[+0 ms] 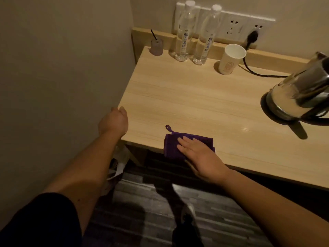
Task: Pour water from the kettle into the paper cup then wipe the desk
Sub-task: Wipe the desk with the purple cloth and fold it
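Right hand (pixel 201 157) flat, fingers spread, pressing purple cloth (pixel 179 145) at desk (pixel 178 97) edge, no grasp. Left hand (pixel 115 122) loosely curled, empty, at corner. Risk: cloth overhangs edge under palm, could slide off.

beige walls (pixel 62 50) | dark striped floor (pixel 142 202) | white socket strip (pixel 249 25) | dim light
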